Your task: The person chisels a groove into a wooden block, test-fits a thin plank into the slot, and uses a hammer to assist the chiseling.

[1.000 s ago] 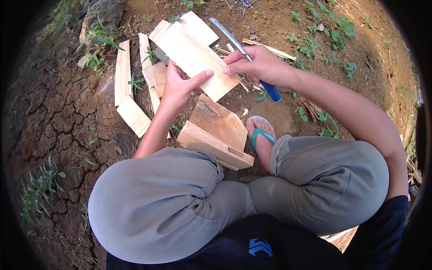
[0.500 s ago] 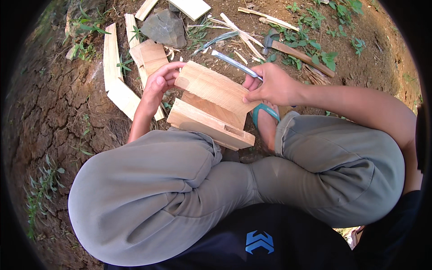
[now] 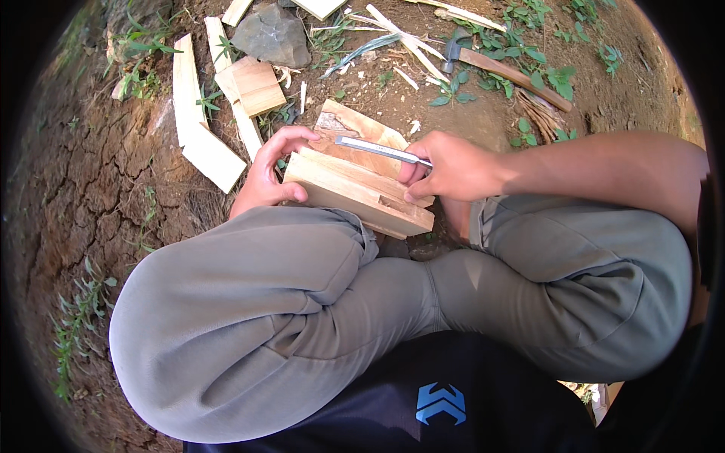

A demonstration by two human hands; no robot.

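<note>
My left hand (image 3: 264,170) is half open at the left end of a thick light-brown wooden block with a slot near its right end (image 3: 343,200); my thumb is on the near side and my fingers curl on the far side, and I cannot tell how firmly they touch. My right hand (image 3: 453,167) is closed around a chisel with a flat silver metal blade (image 3: 384,151), which points left across the gap between my hands, above the wood. My right fingertips are also at the right end of a thin pale wooden board (image 3: 351,172) along the block's far side. Beyond it, between my hands, lies a wide brown board with a dark knot (image 3: 362,124). Past my left hand are small brown wooden blocks (image 3: 257,84) and a grey angular stone (image 3: 272,36); past my right, a hammer with a brown wooden handle (image 3: 517,79).
</note>
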